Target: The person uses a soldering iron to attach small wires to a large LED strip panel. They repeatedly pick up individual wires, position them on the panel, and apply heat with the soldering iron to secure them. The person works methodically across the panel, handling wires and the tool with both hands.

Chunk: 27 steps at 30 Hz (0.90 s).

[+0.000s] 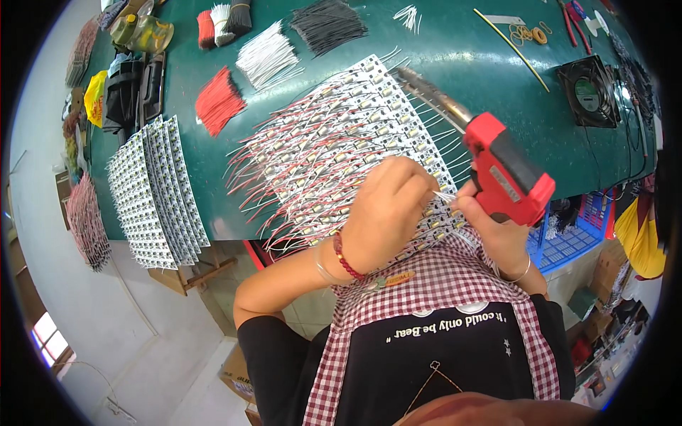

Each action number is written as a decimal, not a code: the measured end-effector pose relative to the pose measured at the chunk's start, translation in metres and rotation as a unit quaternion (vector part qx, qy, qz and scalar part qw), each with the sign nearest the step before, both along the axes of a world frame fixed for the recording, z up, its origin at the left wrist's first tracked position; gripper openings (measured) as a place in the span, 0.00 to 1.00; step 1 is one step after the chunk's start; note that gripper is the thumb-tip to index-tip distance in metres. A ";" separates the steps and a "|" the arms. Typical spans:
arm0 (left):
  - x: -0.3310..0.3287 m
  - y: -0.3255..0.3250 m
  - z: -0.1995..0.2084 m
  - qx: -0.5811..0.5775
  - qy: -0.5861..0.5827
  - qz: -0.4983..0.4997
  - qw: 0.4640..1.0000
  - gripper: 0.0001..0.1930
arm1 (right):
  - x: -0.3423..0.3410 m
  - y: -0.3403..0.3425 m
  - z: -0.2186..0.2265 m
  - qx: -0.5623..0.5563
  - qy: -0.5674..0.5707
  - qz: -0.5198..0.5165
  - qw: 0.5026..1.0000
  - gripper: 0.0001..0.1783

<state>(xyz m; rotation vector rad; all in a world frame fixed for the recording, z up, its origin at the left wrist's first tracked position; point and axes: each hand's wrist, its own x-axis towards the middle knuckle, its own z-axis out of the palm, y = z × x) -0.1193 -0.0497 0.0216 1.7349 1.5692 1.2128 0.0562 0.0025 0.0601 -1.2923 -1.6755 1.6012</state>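
Note:
A panel of white circuit boards (387, 89) lies on the table before me, with red, white and black wires sticking out along both sides. Over its near right part, my left hand (394, 202) is closed, its fingertips pinching a few thin white wires (444, 196). Close beside it, my right hand (497, 238) is closed around a red and black soldering gun (508, 170). The gun's metal barrel points up and left, its tip above the panel's far right corner. The right thumb and finger also meet the white wires; part of the grip is hidden.
Bundles of red wires (219, 101), white wires (268, 57) and black wires (328, 27) lie on the green table (483, 78). More boards (153, 199) stack at left. A small black fan (588, 92), a yellow stick (511, 50) and pliers (577, 25) sit right. A blue crate (579, 234) stands below.

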 end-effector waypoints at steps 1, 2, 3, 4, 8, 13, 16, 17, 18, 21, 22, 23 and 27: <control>-0.010 0.003 -0.004 0.016 0.061 0.008 0.998 0.09 | 0.004 0.002 -0.002 -0.012 0.003 -0.011 1.000 0.18; -0.022 0.007 -0.008 0.033 0.120 0.016 0.992 0.09 | 0.008 0.005 -0.008 0.007 0.028 -0.021 0.999 0.21; -0.036 0.013 -0.016 0.042 0.161 0.020 0.986 0.10 | 0.012 0.007 -0.013 0.026 0.053 -0.029 0.998 0.24; -0.053 0.022 -0.025 0.049 0.202 0.023 0.978 0.11 | 0.014 0.013 -0.012 0.006 0.053 -0.037 0.998 0.24; -0.091 0.046 -0.045 0.071 0.268 0.008 0.961 0.14 | 0.017 0.029 -0.017 -0.022 0.048 -0.045 0.998 0.26; -0.097 0.065 -0.047 0.086 0.267 -0.017 0.960 0.14 | 0.009 0.040 -0.011 -0.121 0.010 -0.079 0.989 0.08; -0.095 0.070 -0.048 0.084 0.266 -0.009 0.960 0.16 | 0.003 0.042 -0.015 -0.125 0.012 -0.085 0.988 0.07; -0.096 0.070 -0.049 0.080 0.267 -0.008 0.960 0.16 | 0.002 0.042 -0.018 -0.129 0.027 -0.085 0.988 0.08; -0.097 0.072 -0.050 0.076 0.268 -0.007 0.960 0.16 | 0.000 0.043 -0.019 -0.116 0.006 -0.075 0.990 0.09; -0.103 0.075 -0.059 0.080 0.259 -0.006 0.963 0.16 | -0.008 0.044 -0.026 -0.088 -0.036 -0.054 0.994 0.14; -0.105 0.075 -0.061 0.080 0.261 -0.006 0.962 0.16 | -0.010 0.043 -0.029 -0.084 -0.036 -0.058 0.994 0.14; -0.107 0.076 -0.062 0.080 0.264 -0.007 0.961 0.16 | -0.011 0.042 -0.032 -0.080 -0.036 -0.061 0.994 0.13; -0.114 0.078 -0.068 0.076 0.270 -0.009 0.960 0.15 | -0.015 0.042 -0.041 -0.101 -0.027 -0.074 0.992 0.11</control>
